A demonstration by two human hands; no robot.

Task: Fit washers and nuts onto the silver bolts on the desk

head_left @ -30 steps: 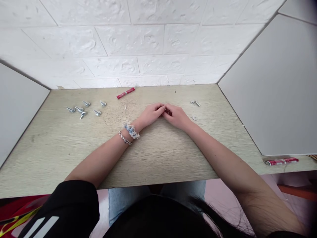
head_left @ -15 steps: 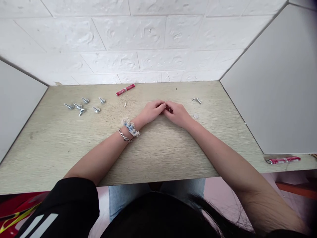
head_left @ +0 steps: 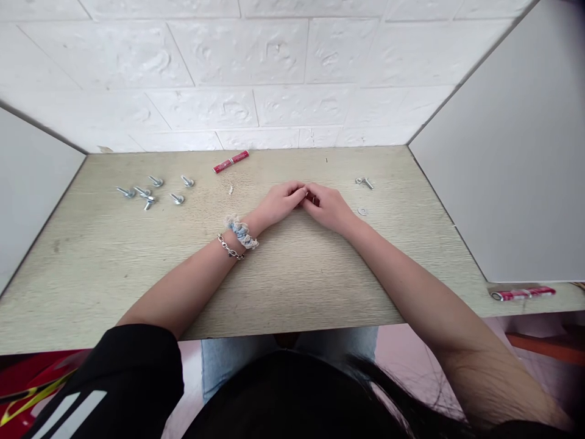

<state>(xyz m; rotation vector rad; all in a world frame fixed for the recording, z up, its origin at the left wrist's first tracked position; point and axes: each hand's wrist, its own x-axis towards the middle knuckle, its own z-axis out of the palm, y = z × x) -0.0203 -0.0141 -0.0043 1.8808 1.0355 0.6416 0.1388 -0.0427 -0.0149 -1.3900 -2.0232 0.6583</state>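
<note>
My left hand (head_left: 281,201) and my right hand (head_left: 328,206) meet fingertip to fingertip above the middle of the table (head_left: 283,280). Both are closed, thumbs and fingers pinched together. Whatever they hold is hidden behind the fingers. A blue-and-white scrunchie (head_left: 242,233) and a silver chain bracelet (head_left: 230,248) circle my left wrist. To the right of my right hand lie a flat washer (head_left: 362,211), a loose bolt (head_left: 368,183) and a small nut (head_left: 359,181). Off to the left, several bolts with washers on them, one of them a bolt (head_left: 177,199) standing apart, rest in a loose group.
A red tube (head_left: 231,161) lies near the white brick wall (head_left: 278,110), with a small white scrap (head_left: 231,190) in front of it. Another red tube (head_left: 523,294) is at the right front edge. Grey panels close off the left side (head_left: 31,195) and right side (head_left: 507,158).
The whole view has shifted very slightly. My hands stay together in almost the same pose, and the bolts, washer and tubes lie where they were.
</note>
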